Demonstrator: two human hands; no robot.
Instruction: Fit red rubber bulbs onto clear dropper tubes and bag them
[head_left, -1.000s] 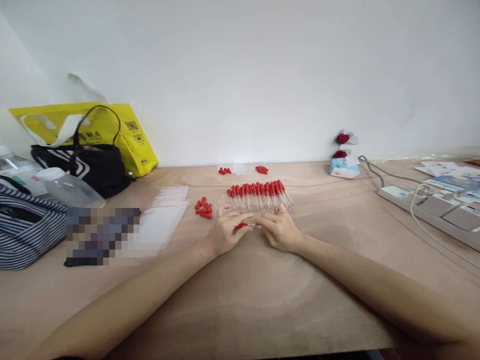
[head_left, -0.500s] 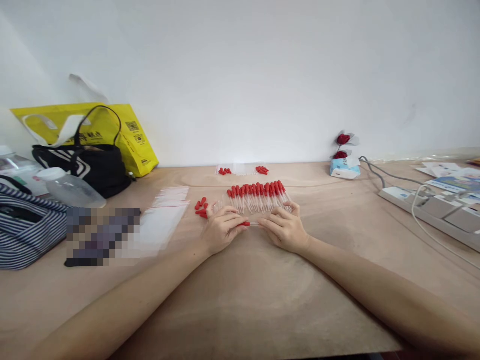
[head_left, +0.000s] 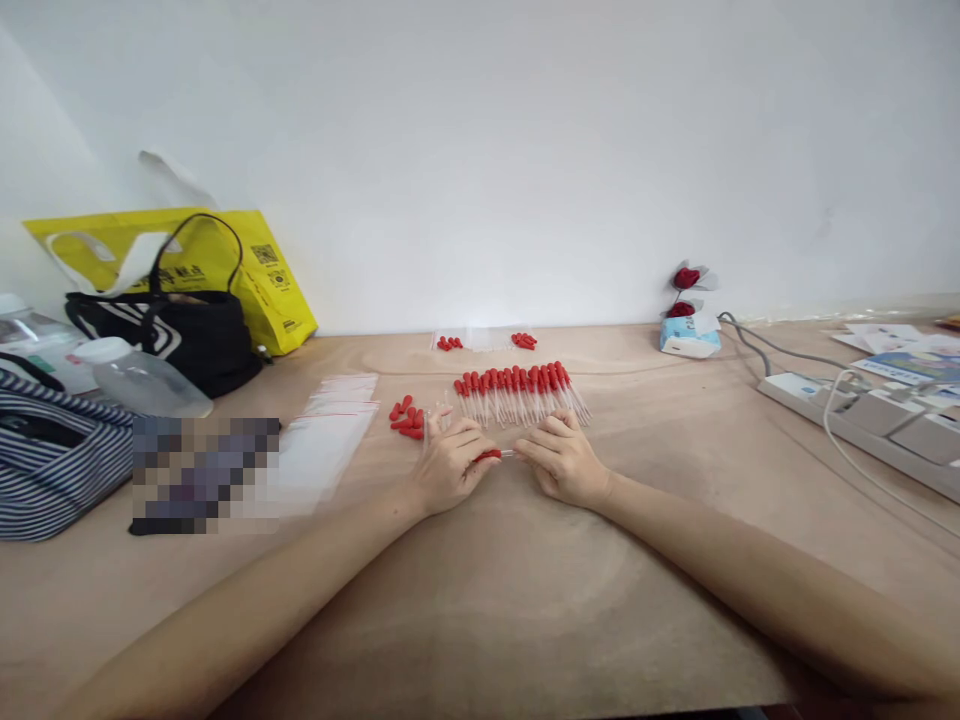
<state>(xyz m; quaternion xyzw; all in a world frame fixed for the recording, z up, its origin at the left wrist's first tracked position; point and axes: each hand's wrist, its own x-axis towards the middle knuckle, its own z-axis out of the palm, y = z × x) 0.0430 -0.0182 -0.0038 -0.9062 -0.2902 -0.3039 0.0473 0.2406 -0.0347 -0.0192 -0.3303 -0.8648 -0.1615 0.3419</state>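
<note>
Between my fingertips lies a red rubber bulb [head_left: 489, 455] joined to a thin clear tube [head_left: 508, 453]. My left hand [head_left: 453, 462] pinches the bulb, and my right hand [head_left: 559, 460] pinches the tube's other end, mostly hidden by the fingers. Just beyond, a row of red-topped clear droppers [head_left: 517, 392] lies side by side on the wooden table. Several loose red bulbs [head_left: 411, 420] rest left of the row, with clear tubes partly hidden behind my left hand.
Clear zip bags [head_left: 322, 440], a striped bag [head_left: 64, 450], a plastic bottle [head_left: 142, 378], a black bag [head_left: 206, 340] and a yellow bag [head_left: 281, 290] stand left. At the right are a tissue pack [head_left: 690, 335] and a power strip [head_left: 862, 412]. More red bulbs [head_left: 524, 341] lie near the wall.
My right hand has moved slightly left, closer to my left hand, and its raised fingers have come down. Less of the clear tube shows between the hands.
</note>
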